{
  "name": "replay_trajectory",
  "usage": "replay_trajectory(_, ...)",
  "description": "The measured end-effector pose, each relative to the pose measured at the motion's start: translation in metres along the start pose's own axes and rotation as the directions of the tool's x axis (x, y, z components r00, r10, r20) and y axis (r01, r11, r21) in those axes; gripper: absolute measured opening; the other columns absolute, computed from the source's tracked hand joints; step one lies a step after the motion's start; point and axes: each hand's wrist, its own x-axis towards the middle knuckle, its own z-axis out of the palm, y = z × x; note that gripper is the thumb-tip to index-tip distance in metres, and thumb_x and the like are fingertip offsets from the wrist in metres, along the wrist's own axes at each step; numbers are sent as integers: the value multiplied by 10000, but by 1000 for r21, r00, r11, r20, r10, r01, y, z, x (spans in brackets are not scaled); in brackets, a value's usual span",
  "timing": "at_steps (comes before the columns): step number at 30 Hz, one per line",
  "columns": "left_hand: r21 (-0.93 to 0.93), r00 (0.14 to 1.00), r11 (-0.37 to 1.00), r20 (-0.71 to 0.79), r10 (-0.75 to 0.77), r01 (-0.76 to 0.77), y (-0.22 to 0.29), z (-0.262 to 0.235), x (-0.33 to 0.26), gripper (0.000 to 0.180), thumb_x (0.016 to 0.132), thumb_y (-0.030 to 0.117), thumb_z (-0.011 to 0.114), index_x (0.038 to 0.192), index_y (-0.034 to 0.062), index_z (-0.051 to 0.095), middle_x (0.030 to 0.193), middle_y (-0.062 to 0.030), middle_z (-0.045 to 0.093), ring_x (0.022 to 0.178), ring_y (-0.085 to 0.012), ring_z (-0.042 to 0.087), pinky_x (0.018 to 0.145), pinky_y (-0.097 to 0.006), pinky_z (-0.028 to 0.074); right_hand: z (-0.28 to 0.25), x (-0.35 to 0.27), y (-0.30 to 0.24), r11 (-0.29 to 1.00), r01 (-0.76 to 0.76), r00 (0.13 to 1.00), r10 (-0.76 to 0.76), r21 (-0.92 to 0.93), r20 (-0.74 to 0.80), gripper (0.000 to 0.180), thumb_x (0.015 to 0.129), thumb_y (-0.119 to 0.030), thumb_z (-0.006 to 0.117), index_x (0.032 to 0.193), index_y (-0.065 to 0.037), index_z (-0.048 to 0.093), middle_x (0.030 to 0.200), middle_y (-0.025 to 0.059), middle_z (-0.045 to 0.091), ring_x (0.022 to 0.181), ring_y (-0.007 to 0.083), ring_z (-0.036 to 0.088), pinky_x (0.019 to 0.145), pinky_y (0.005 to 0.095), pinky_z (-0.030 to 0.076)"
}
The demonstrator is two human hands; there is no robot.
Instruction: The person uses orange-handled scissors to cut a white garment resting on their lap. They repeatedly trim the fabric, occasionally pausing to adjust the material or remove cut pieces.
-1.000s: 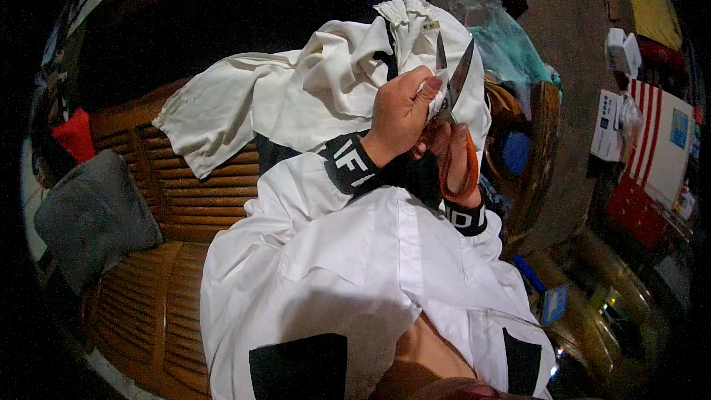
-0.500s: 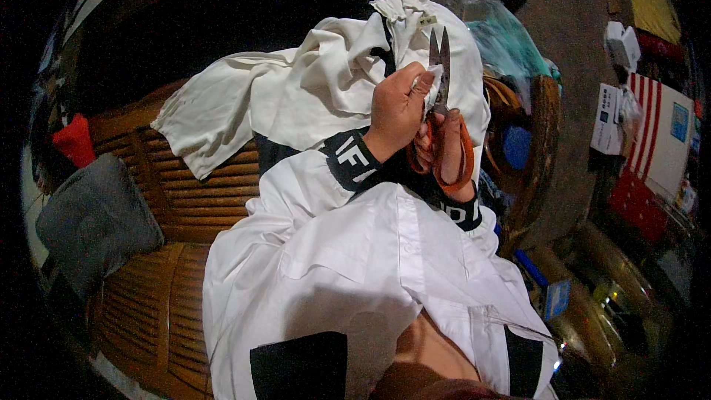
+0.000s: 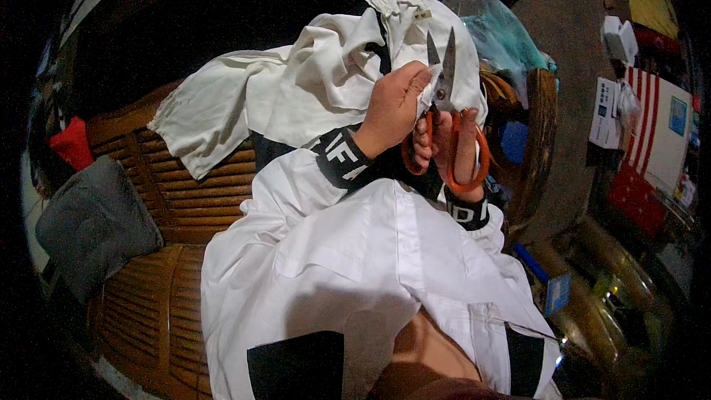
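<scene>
My right hand has its fingers through the orange handles of a pair of scissors. The blades stand apart and point away from me. My left hand is closed in a pinch on a bit of white cloth, right beside the scissors' pivot. Whether that bit joins the larger piece is hidden by my fingers. Beyond both hands a crumpled white garment with black parts lies spread out, a small tag near its far edge.
Under the garment and to the left runs a slatted wooden bench. A grey cushion and a red item are at the left. Clear and teal plastic bags lie far right, past them a white box and a red-and-white striped carton.
The scissors' blades have spread wider, and their handles have moved apart. My right hand has shifted slightly right. My left hand keeps its pinch on the cloth.
</scene>
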Motion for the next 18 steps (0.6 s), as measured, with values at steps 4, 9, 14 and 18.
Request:
replay_trajectory(4,10,998,1000,-55,0,1,-6,3,0,251,949,231,462,907,-2,548,710,-166,529,630,-287,525,603,-334,413,5,4,8,999,-30,988,25,-31,-152,673,842,-717,324,822,-64,487,611,-6,414,472,98,366,424,239,302)
replay_trajectory(9,81,997,997,-74,-6,12,-7,4,1,220,933,209,450,853,18,524,724,-204,531,693,-397,528,600,-423,401,4,9,15,997,-48,982,38,-52,-186,656,858,-703,302,798,-75,481,616,5,423,452,102,356,407,251,293)
replay_trajectory(14,132,978,983,182,106,-131,-10,-2,-9,222,914,210,481,861,-2,521,751,-191,526,732,-378,521,625,-392,409,-13,13,22,959,56,977,5,278,-214,626,870,-680,314,887,-83,504,657,27,476,516,160,435,467,289,370)
replay_trajectory(18,59,997,998,72,-24,20,-17,2,-25,223,925,206,476,947,-1,555,847,-145,581,765,-269,573,658,-348,433,-33,19,-7,926,222,950,-134,305,-283,542,896,-603,382,814,-86,523,631,7,469,505,122,416,458,223,345)
